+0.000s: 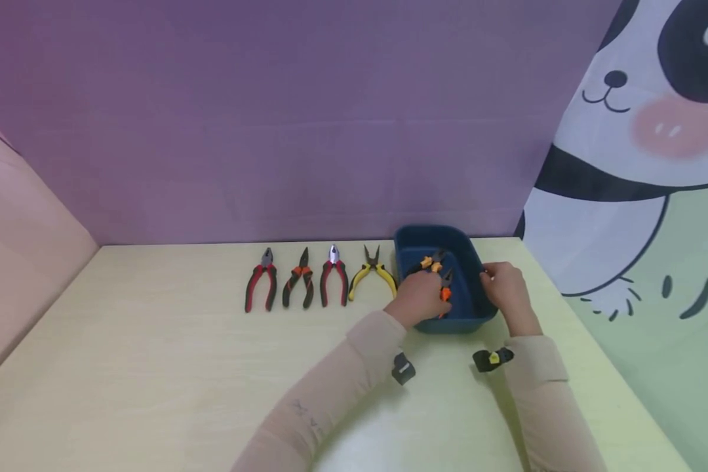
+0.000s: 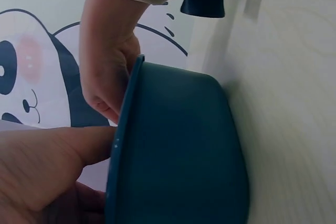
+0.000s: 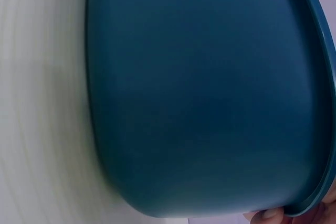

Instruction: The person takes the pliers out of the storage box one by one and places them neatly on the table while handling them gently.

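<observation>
A dark blue bin (image 1: 478,305) stands near the table's back right. My left hand (image 1: 420,298) reaches over its near left rim, fingers curled over the handles of orange-handled pliers (image 1: 446,293); the hand covers much of them. A second pair of pliers with yellow-orange and black handles (image 1: 431,262) lies in the bin just beyond. At the right side, my right hand (image 1: 505,288) pinches the bin's rim. The left wrist view shows the left thumb (image 2: 94,142) across the rim and the right hand (image 2: 107,72) beyond. Fingertips (image 3: 269,214) show at the rim in the right wrist view.
Left of the bin, several pliers lie in a row: red-handled pliers (image 1: 261,282), orange-and-black pliers (image 1: 299,280), another red-handled pair (image 1: 334,278) and yellow-handled pliers (image 1: 374,274). A purple backdrop (image 1: 307,131) rises behind the table; a panda-print cloth (image 1: 619,242) hangs at right.
</observation>
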Tool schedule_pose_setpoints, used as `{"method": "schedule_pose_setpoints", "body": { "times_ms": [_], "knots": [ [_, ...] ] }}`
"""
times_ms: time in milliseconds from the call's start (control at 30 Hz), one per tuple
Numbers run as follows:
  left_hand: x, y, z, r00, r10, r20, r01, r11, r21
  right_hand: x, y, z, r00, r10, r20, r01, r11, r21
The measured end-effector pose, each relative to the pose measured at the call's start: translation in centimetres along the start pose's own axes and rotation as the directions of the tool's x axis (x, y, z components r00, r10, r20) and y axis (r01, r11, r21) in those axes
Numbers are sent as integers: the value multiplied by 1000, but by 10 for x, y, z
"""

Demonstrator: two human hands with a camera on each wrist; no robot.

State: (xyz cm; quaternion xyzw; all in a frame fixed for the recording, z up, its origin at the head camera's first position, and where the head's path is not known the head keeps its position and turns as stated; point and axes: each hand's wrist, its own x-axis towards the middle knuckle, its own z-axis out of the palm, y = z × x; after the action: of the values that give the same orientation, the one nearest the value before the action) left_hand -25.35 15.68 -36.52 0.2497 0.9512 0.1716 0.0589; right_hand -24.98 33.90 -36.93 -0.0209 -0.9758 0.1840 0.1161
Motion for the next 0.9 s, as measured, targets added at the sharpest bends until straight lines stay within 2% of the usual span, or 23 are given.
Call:
{"method": "schedule_pose_setpoints", "body": {
  "times_ms": [133, 333, 767, 900],
  "knots": [
    [2, 3, 6, 999, -46, -13, 46, 998, 34, 0, 0, 1, 1000, 2, 7, -2, 1000, 1],
    [6, 6, 14, 997, -72, -19, 73, 994, 79, 0, -1, 1, 1000, 14, 16, -14, 1000, 4],
    [17, 12, 23, 985, -174, 7, 172, 976, 131, -1, 0, 0, 1000, 2, -6, -2, 1000, -5],
    [20, 13, 25, 985, -175, 2, 173, 974, 146, -1, -1, -1, 1000, -1, -12, 1, 1000, -4]
  ]
}}
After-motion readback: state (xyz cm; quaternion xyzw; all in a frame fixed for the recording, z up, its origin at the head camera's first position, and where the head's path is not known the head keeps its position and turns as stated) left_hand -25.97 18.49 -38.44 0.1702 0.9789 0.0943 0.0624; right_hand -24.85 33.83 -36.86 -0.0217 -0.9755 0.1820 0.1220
